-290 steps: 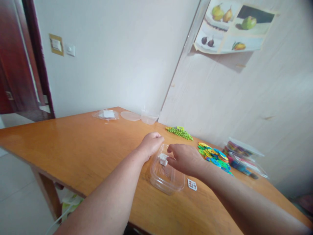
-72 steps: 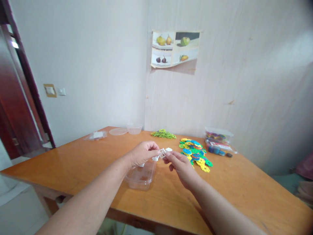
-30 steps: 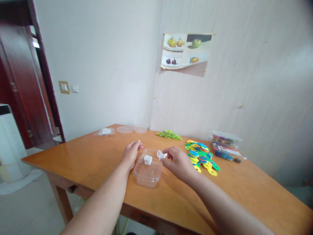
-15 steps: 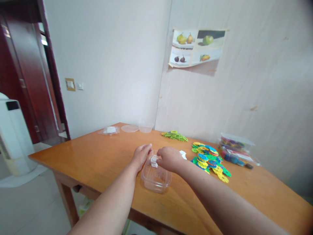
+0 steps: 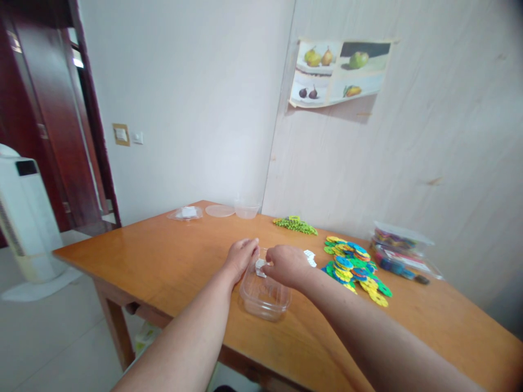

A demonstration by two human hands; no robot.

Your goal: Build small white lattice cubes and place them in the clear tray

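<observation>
Two bare hands reach over a brown wooden table [image 5: 163, 258], seen from the wearer's head. Btwn & under them sits a clear plastic tub [image 5: 265, 311], its near end sticking out toward the wearer.

L hand [image 5: 242, 260] is at the tub's far L edge, fingers curled & close together; can't tell if it grips the rim or just rests there. R hand [image 5: 286, 265] is over the tub's far R part, palm down, thumb & forefinger bent w/ a narrow gap. A small white stack [image 5: 260, 267] is in the tub's far end, btwn the hands, right by the R thumb tip; can't tell if the R hand holds any of it.

Just R of the R hand, partly behind it: loose white pieces [image 5: 310, 257] on the table, too small for detail. Further R: a heap of flat notched discs [image 5: 355, 267] in yellow, blue & green. Well R of both hands: two clear boxes [image 5: 402, 239] w/ colored contents, one atop the other.

Beyond the hands, slightly R: a bright green pile [image 5: 295, 225]. Beyond the L hand, nr the wall: a clear bowl [image 5: 247, 209], a round lid [image 5: 219, 210] & clear packaging [image 5: 174, 214] w/ a white item [image 5: 189, 212].
</observation>
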